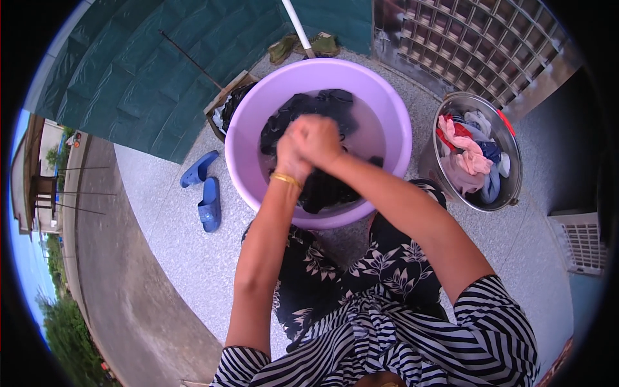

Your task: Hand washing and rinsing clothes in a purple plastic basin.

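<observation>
Both my hands press together as fists over a large light-purple plastic basin [394, 150]. My left hand [293, 150], with a gold-coloured bangle at its wrist, meets my right hand [316, 138] knuckle to knuckle. Their fingers curl tightly and are slightly blurred by motion. Dark wet cloth [326, 104] lies in cloudy water, showing beyond the fists and again below them. The fists appear to grip part of this cloth, though the held part is mostly hidden. Cloudy water [370, 130] shows at the basin's right side.
A metal bucket [515, 179] of mixed clothes [469, 150] stands right of the basin. Blue slippers [209, 205] lie to the left. Behind are a lined box [225, 109], green shoes [324, 44] and a white pole [296, 22]. A metal lattice [464, 43] rises at the back right.
</observation>
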Tool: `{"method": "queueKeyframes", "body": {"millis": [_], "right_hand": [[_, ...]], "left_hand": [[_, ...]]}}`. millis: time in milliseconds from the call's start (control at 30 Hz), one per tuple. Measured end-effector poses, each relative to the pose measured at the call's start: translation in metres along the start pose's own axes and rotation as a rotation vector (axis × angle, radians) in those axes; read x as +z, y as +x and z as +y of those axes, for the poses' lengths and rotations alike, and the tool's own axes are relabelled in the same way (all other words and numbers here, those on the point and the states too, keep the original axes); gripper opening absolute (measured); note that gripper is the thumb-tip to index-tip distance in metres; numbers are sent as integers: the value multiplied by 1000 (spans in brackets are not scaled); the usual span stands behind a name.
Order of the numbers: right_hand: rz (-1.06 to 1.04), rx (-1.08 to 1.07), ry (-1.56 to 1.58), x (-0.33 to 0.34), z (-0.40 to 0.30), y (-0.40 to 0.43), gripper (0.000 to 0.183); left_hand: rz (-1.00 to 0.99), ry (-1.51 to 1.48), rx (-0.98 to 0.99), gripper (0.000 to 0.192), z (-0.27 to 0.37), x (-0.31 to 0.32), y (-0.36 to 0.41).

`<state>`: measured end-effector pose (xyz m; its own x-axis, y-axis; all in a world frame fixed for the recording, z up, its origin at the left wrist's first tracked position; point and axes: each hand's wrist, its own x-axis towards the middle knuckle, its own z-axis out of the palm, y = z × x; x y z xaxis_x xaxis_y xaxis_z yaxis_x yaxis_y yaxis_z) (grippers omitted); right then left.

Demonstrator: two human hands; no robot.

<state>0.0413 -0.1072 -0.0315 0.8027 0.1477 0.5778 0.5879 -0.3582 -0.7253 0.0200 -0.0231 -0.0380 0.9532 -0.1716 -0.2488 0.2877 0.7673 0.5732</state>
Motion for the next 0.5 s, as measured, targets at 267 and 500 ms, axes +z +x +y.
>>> {"method": "queueKeyframes", "body": {"millis": [267, 500], "right_hand": [[-7, 19, 16, 0, -27, -7, 19], [21, -61, -156, -14, 7, 7, 22]], "left_hand": [[94, 212, 398, 21, -6, -23, 4], [363, 165, 52, 28, -7, 31, -7]]}}
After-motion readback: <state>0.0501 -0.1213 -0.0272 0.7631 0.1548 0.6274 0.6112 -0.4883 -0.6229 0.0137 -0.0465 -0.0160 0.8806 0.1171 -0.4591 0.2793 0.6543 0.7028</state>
